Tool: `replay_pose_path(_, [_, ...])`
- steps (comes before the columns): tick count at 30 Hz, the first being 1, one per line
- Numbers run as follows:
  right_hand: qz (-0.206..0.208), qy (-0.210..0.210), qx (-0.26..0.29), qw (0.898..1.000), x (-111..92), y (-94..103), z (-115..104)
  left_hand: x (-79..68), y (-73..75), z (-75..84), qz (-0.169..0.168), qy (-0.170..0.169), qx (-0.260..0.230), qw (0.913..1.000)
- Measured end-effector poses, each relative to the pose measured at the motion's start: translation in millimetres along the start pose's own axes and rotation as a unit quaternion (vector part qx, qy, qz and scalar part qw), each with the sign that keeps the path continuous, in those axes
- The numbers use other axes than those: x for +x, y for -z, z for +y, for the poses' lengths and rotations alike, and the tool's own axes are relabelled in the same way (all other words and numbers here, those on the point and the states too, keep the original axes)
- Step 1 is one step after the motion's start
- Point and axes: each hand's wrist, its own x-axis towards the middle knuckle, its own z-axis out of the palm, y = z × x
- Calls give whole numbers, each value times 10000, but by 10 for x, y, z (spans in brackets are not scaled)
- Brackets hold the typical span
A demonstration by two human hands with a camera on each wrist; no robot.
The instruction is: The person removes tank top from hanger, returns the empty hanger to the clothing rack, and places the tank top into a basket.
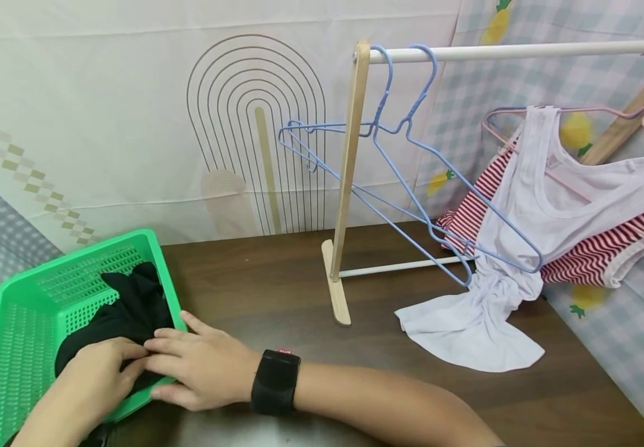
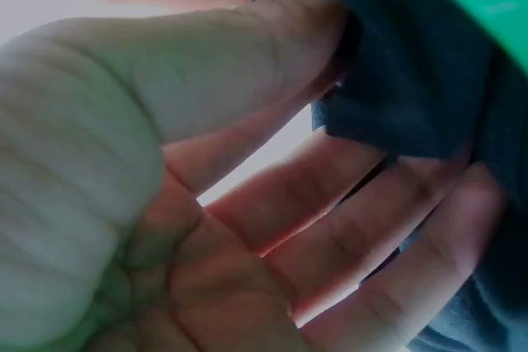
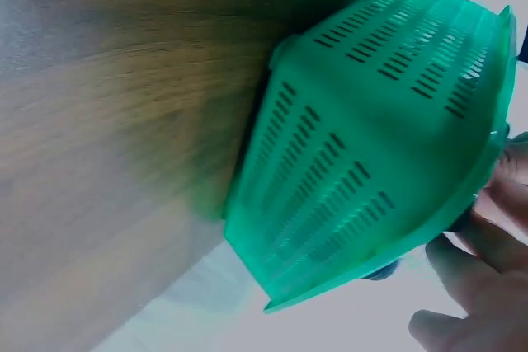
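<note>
A crumpled black garment [image 1: 132, 304] lies in the green basket [image 1: 157, 254] at the left of the head view; its kind cannot be told. My left hand [image 1: 95, 375] reaches over the basket and pinches the cloth [image 2: 404, 63] between thumb and forefinger, its other fingers behind the fabric. From the right, my right hand [image 1: 205, 363] comes across the basket's rim. Its fingers are nearly straight and touch the garment beside the left fingertips, with the thumb apart. In the right wrist view, these fingers [image 3: 478, 274] lie near the basket wall [image 3: 396, 129].
On the wooden rack [image 1: 350, 167], two blue hangers [image 1: 378, 124] hang from the white rail [image 1: 523, 49]. Farther right, a white sleeveless top [image 1: 514, 217] and a red-striped garment [image 1: 595, 254] hang on pink hangers. The brown tabletop [image 1: 249, 279] runs beneath, against a patterned cloth wall [image 1: 132, 124].
</note>
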Motion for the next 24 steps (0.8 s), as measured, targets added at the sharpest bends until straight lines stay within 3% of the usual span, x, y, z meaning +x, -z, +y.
replay_pose_path(6, [-660, -172, -183, 9975, 3, -28, -14, 3, -11, 65, -870, 220, -105, 9959])
replay_pose_path(10, [-663, -148, -83, 9977, -34, -57, -1, 4, -46, 127, -1244, 332, -222, 9914])
replay_pose_path(13, [-600, -137, -32, 9981, -82, -29, 2, 9, -70, 161, -1313, 333, -256, 9905])
replay_pose_path(17, [-112, -55, -149, 9998, -225, 59, 19, -13, -81, 220, -1312, 437, -297, 9900])
replay_pose_path(22, [996, 49, 29, 9950, -511, 249, 101, -50, -110, 344, -1288, 770, -110, 9886])
replay_pose_path(24, [1480, 107, 49, 9889, -646, 352, 147, -76, -125, 395, -1091, 874, 58, 9902])
